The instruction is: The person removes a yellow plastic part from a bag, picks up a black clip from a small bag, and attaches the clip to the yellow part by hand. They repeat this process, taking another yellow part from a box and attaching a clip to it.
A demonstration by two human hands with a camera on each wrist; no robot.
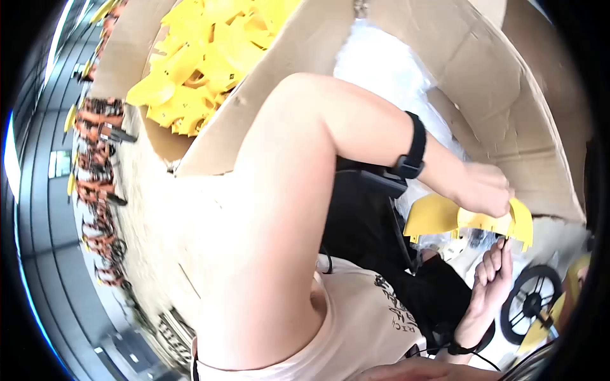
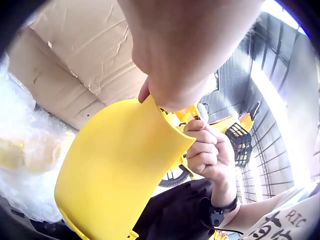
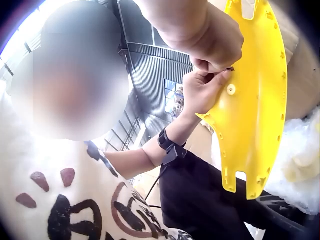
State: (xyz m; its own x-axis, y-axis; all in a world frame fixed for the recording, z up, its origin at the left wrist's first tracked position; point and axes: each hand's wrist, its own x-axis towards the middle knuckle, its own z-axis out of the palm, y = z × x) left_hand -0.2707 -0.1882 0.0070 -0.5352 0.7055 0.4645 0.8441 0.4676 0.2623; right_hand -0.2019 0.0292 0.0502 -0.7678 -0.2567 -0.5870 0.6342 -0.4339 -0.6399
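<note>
A curved yellow panel [image 1: 432, 217] is held up over the lap. My left hand [image 1: 486, 189] grips its edge; in the right wrist view this hand [image 3: 200, 94] has its thumb against the panel's inner side [image 3: 259, 105], near a round boss. Close beside it is my right hand [image 1: 492, 267], fingers curled, pinching a small dark piece [image 3: 230, 69] at the panel's edge. The left wrist view shows the smooth outer face [image 2: 115, 165], with my right hand [image 2: 210, 150] behind its far edge. The right fingertips are partly hidden.
Clear plastic wrapping [image 1: 381, 63] lies in an open cardboard box [image 1: 508, 101] in front. Another box at the upper left holds many yellow parts [image 1: 210, 57]. A black spoked wheel [image 1: 530, 305] stands at the lower right. Orange bikes [image 1: 101, 152] line the far left.
</note>
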